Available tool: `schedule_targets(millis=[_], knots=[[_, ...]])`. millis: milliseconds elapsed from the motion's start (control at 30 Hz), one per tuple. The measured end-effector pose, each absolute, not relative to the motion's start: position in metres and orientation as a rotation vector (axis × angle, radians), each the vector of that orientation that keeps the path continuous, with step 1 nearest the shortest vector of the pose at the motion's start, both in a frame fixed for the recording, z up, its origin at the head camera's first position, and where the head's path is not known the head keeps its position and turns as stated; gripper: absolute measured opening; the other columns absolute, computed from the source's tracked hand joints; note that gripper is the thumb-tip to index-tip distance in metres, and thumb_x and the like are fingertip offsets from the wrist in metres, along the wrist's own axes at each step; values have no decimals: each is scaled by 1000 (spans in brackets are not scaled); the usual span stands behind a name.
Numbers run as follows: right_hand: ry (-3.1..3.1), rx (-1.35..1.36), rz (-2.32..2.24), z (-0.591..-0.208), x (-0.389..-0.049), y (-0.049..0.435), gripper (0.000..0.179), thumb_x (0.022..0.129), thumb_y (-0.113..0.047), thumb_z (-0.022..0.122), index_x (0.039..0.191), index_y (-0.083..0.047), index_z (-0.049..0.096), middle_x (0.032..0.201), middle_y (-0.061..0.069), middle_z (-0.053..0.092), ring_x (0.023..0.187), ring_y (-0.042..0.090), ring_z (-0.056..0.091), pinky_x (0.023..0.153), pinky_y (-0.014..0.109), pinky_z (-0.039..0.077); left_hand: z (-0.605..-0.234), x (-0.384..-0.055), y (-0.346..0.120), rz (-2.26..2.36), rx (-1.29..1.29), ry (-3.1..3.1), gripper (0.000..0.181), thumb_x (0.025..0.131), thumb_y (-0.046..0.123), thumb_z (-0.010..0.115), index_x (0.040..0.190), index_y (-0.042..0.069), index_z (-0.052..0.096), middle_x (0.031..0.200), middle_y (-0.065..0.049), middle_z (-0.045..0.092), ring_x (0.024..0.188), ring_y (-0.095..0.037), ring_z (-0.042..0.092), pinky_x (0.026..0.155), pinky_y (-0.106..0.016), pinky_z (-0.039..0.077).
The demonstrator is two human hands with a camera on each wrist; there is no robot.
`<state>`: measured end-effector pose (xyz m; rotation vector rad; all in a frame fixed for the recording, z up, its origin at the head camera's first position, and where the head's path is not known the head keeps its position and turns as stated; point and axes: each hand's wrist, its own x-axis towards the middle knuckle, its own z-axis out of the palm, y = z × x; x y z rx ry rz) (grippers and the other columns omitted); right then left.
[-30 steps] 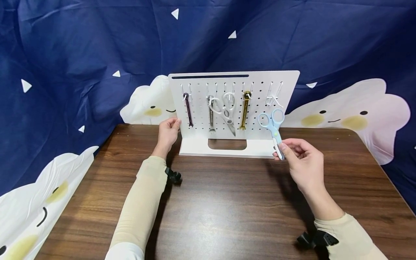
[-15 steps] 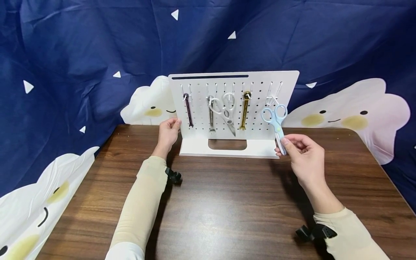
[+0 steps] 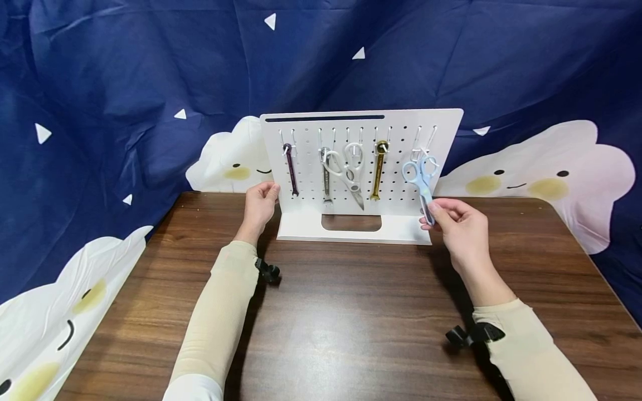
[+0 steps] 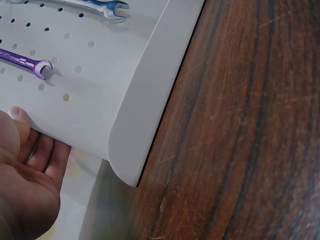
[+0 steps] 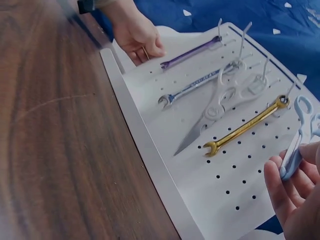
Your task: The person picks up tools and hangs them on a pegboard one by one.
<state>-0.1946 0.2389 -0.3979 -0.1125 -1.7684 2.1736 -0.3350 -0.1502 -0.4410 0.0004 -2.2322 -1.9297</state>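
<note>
My left hand (image 3: 259, 209) grips the left edge of a white pegboard (image 3: 311, 209), thumb on its front and fingers behind, as the left wrist view shows. My right hand (image 3: 463, 231) pinches light-blue scissors (image 3: 424, 192) by the blades. Their finger loops point up and overlap the white hooks (image 3: 417, 151) at the board's right end. Along the board hang a purple wrench (image 3: 291, 172), a silver wrench (image 3: 326, 181), white-handled scissors (image 3: 354, 185) and a gold wrench (image 5: 247, 126). Part of my right hand falls outside the right wrist view.
The pegboard's base (image 3: 301, 229), with a rounded cutout, stands on a dark wooden table (image 3: 326, 295). Close behind hangs a blue curtain (image 3: 321, 61) printed with white clouds and triangles.
The light-blue scissors rose and shifted right with my right hand, then moved back left until their loops overlap the right-hand hooks. My left hand has stayed at the board's edge.
</note>
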Motion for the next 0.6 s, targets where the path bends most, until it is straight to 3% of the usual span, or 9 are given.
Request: schedule_targets(millis=[133,433,600], knots=[[-1776,-176,2197,-399,-208,239,13,102,0,71,93,-9,76,76,-1,80,63,10,77,63,23,65,-441,-335,-150,-1949,-10,-2221,27,110,10,62,117,-14,72,74,14,67,79,0,65,83,-17,61],[-1786,-212,2217,-405,-234,240,16,103,-2,71,90,-12,76,77,-2,80,64,8,77,64,21,64,-441,-337,-151,-1921,3,-2245,27,110,11,62,117,-13,72,76,11,66,80,-2,64,101,-42,63],[-1800,-212,2215,-412,-247,243,15,103,-5,71,91,-13,75,77,-3,80,67,7,77,66,21,64,-441,-337,-151,-1915,18,-2258,27,110,13,62,116,-11,73,76,10,65,80,-3,63,97,-37,63]])
